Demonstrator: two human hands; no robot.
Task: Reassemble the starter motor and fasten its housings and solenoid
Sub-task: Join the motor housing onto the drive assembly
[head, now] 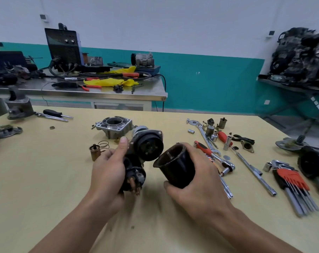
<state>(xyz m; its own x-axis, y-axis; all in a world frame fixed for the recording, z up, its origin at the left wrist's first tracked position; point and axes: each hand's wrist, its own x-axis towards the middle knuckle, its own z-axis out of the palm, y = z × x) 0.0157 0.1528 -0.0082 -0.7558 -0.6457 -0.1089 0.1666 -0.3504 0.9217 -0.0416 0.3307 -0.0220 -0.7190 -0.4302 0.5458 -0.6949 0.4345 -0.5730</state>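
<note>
hands over the yellow bench (45, 179). left hand (109, 170) grips the starter motor assembly (144, 150), fingers curled round its solenoid end, thumb up along the side, round black face turned to the right. right hand (197, 181) wraps a black cylindrical housing (175, 167), open mouth tilted toward that face, rims just apart. aluminium end housing (114, 126) sits on the bench behind; ratchet (215, 157) and hex key set (292, 183) lie to the right.
</note>
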